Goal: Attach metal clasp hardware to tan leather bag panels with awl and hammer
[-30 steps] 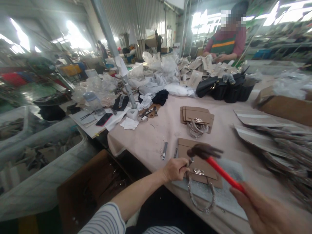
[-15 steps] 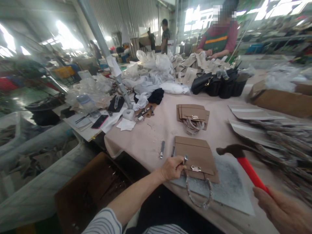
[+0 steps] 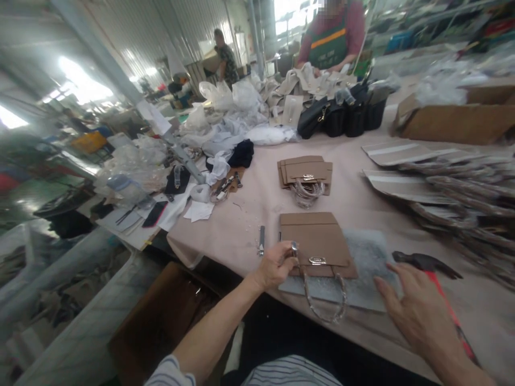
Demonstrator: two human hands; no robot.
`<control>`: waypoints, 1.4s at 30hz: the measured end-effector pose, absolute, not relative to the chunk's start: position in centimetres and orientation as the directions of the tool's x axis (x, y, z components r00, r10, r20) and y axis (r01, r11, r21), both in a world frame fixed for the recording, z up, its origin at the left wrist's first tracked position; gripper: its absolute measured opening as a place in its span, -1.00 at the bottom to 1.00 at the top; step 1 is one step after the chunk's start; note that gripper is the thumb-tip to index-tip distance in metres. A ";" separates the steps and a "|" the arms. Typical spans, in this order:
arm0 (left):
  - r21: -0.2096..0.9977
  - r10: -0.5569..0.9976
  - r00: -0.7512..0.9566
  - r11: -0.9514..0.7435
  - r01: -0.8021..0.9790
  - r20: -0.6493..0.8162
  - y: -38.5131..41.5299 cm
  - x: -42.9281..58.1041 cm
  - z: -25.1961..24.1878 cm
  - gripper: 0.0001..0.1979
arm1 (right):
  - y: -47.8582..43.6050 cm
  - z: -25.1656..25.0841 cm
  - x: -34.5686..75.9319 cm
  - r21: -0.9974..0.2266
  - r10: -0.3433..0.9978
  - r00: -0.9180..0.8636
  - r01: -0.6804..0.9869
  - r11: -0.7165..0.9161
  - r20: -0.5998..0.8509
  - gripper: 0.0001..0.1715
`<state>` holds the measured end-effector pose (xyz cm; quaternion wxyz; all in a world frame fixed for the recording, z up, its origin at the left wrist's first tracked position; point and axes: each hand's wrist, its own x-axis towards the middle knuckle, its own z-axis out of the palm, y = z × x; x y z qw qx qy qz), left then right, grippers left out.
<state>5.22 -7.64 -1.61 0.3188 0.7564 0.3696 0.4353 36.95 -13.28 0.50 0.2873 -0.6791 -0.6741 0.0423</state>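
My left hand is closed around a short silver metal rod at the left edge of a tan bag panel. That panel has a silver clasp and a plastic-wrapped handle hanging toward me. It lies partly on a grey slab. My right hand is open over the slab's right side, fingers spread, with nothing in it. Beside it, a hammer with a red handle lies on the table, its handle partly hidden behind that hand.
More tan panels are stacked farther back. Wrapped pieces pile up at the right, before a cardboard box. A small metal tool and a phone lie left. Black bags stand near a co-worker.
My right hand has let go of the hammer, which now lies on the table, and has moved left with opened fingers. My left hand still grips the metal rod. The view has shifted.
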 end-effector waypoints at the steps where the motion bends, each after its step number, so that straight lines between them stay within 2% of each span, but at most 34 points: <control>1: 0.806 0.841 0.332 -0.521 0.281 0.428 -7.7 5.1 -1.2 -0.76 | -12.8 0.3 35.0 -0.423 0.940 0.006 0.894 0.147 0.340 -0.51; 3: 0.799 0.843 0.307 -0.525 0.294 0.442 -8.0 4.9 -0.7 -0.75 | -12.1 -0.6 31.6 -0.383 0.917 -0.099 0.887 0.257 0.386 -0.51; 5: 0.777 0.837 0.314 -0.539 0.327 0.448 -8.1 5.0 -0.6 -0.73 | -11.9 -1.6 29.2 -0.323 0.907 -0.160 0.899 0.297 0.390 -0.53; 7: 0.748 0.838 0.346 -0.538 0.388 0.423 -8.2 5.3 -1.0 -0.71 | -12.0 -2.4 27.9 -0.268 0.902 -0.181 0.916 0.300 0.391 -0.50; 10: 0.729 0.868 0.334 -0.491 0.476 0.367 -8.2 6.2 -1.8 -0.81 | -12.2 -3.0 27.7 -0.227 0.896 -0.196 0.926 0.303 0.398 -0.46; 14: 0.800 0.904 0.298 -0.415 0.434 0.307 -7.7 7.2 -2.4 -0.89 | -12.2 -3.0 28.0 -0.211 0.900 -0.212 0.927 0.308 0.381 -0.48; 16: 0.920 0.961 0.166 -0.263 0.291 0.222 -7.5 7.4 -2.6 -0.89 | -12.1 -2.9 28.0 -0.215 0.900 -0.210 0.927 0.307 0.381 -0.49; 18: 0.999 0.993 -0.104 -0.052 -0.013 0.051 -7.4 7.5 -2.9 -0.80 | -12.1 -3.0 27.8 -0.221 0.903 -0.204 0.927 0.302 0.379 -0.49; 19: 0.983 0.975 -0.218 0.010 -0.185 -0.051 -7.4 7.5 -2.9 -0.74 | -12.1 -3.0 27.8 -0.226 0.904 -0.203 0.926 0.302 0.376 -0.49; 21: 0.914 0.939 -0.301 0.032 -0.405 -0.166 -7.7 7.4 -2.7 -0.64 | -12.1 -3.2 27.8 -0.246 0.906 -0.194 0.922 0.300 0.376 -0.49; 23: 0.897 0.957 -0.259 0.002 -0.441 -0.129 -7.9 7.4 -2.0 -0.61 | -12.1 -3.4 28.0 -0.288 0.903 -0.172 0.910 0.299 0.393 -0.47; 28: 0.922 0.992 -0.129 -0.048 -0.384 -0.003 -7.3 8.8 0.3 -0.66 | -13.0 -3.8 28.0 -0.441 0.859 -0.107 0.823 0.359 0.500 -0.49; 33: 0.964 0.996 0.080 0.047 -0.263 -0.027 -6.7 11.9 -0.1 -0.76 | -14.9 -3.5 26.5 -0.484 0.857 0.055 0.843 0.235 0.512 -0.43; 36: 0.995 0.992 0.124 0.038 -0.093 -0.026 -7.1 12.7 -0.8 -0.83 | -15.7 -2.6 26.1 -0.455 0.885 0.100 0.881 0.134 0.454 -0.38; 39: 0.998 0.991 0.120 0.057 -0.040 -0.052 -7.3 12.6 -1.2 -0.86 | -16.1 -1.2 26.4 -0.403 0.954 0.160 0.914 -0.047 0.252 -0.36; 42: 0.996 0.990 0.116 0.083 -0.044 -0.078 -7.1 12.3 -1.2 -0.84 | -15.7 0.3 26.6 -0.552 0.947 0.322 0.785 -0.281 -0.024 -0.36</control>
